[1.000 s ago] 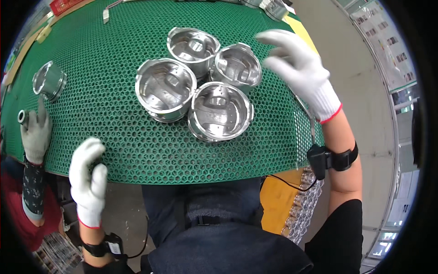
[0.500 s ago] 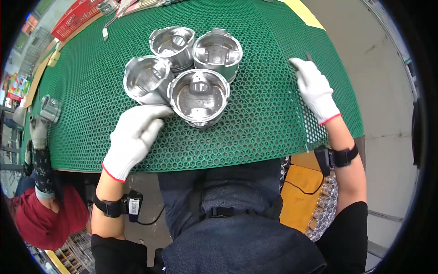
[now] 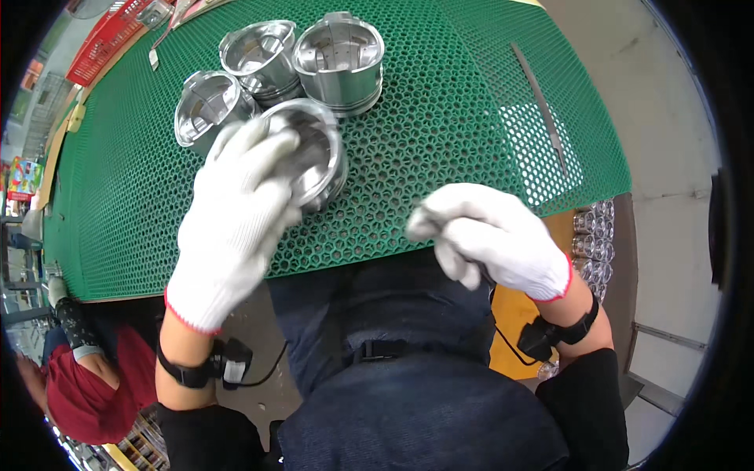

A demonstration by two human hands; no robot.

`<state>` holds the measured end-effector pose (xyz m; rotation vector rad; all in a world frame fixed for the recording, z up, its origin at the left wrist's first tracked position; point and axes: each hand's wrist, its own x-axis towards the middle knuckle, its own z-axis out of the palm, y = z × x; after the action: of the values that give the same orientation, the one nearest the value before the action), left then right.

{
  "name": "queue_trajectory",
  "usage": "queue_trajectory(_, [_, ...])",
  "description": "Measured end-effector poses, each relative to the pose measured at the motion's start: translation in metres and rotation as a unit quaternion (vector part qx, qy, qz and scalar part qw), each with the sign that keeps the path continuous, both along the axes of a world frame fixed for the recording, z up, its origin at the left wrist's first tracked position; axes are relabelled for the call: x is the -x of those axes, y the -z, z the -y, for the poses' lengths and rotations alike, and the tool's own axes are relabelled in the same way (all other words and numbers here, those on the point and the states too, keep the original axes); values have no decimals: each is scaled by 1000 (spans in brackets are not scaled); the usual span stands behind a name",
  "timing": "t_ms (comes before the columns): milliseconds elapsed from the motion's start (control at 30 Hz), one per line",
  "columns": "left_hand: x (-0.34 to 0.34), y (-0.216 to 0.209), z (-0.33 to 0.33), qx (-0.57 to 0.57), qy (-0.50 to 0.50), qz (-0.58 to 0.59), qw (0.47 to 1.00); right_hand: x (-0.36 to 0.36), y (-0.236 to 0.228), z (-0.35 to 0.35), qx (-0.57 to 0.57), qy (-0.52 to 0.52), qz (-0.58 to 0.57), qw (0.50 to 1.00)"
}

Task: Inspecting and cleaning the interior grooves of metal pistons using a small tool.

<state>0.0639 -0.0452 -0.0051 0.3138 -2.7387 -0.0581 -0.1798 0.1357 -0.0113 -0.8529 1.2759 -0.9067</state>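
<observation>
Several silver metal pistons stand grouped on the green mat, their hollow ends facing up. My left hand (image 3: 236, 204), in a white knit glove, is closed on the rim of the nearest piston (image 3: 320, 161), which leans and is slightly blurred. The left piston (image 3: 206, 110), the back piston (image 3: 259, 59) and the right piston (image 3: 342, 63) stand just beyond it. My right hand (image 3: 491, 235), gloved as well, hovers by the mat's front edge with fingers curled and pinched. Something dark shows at its fingertips, but I cannot make it out.
A thin grey metal strip (image 3: 540, 110) lies on the right of the green honeycomb mat (image 3: 440, 141). At the far left is a red basket (image 3: 106, 39). A co-worker in a red top (image 3: 98, 385) is at the left. More pistons (image 3: 594, 243) stand below the table's right side.
My left hand has taken hold of the nearest piston and tilted it. My right hand has come from the mat's right side toward the front edge and curled. The view has shifted.
</observation>
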Motion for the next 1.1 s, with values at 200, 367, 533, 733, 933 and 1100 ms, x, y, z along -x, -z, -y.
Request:
queue_trajectory(200, [-17,8,-12,-166,-48,-204,964,-4,-6,12,100,27,47,994])
queue_trajectory(367, [5,17,7,-212,-55,-214,952,-22,25,61,398,-12,-560,726])
queue_trajectory(533, [3,12,-1,-212,-65,-215,951,-25,26,70,465,-19,-639,612])
queue_trajectory(733, [-15,17,-39,-118,-28,-136,983,-36,24,43,394,-49,-624,673])
queue_trajectory(933, [-22,20,-62,-58,-28,-47,997,-26,30,32,256,-126,-346,894])
queue_trajectory(1100, [-37,19,-44,-37,-62,-122,990,-13,17,33,-13,-13,-72,997])
